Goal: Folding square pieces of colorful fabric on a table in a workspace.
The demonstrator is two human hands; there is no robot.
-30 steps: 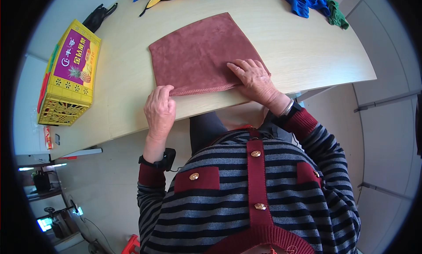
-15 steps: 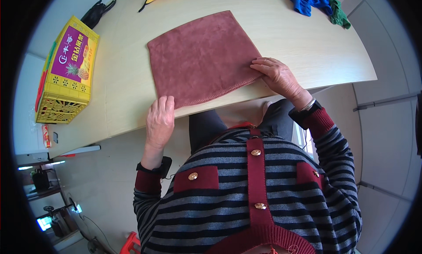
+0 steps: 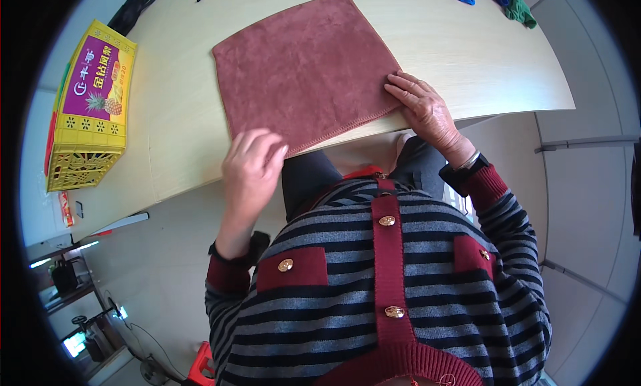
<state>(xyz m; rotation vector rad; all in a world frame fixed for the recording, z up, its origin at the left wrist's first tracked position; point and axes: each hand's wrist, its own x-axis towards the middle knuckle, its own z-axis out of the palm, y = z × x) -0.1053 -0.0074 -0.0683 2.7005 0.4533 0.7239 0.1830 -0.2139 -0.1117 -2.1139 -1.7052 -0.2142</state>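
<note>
Risk, as judged: cloth (image 3: 304,69) lay flat with its near edge at the table (image 3: 467,46) lip, so an uneven tug could slide it off or skew it. Left hand (image 3: 250,169) sat at the near-left corner, fingers curled; whether it pinched cloth, cannot tell. Right hand (image 3: 427,109) lay spread, flat against the near-right corner.

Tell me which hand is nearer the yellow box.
Left. The left hand sits at the cloth's near left corner, on the yellow box's side; the right hand is at the cloth's far right corner.
</note>
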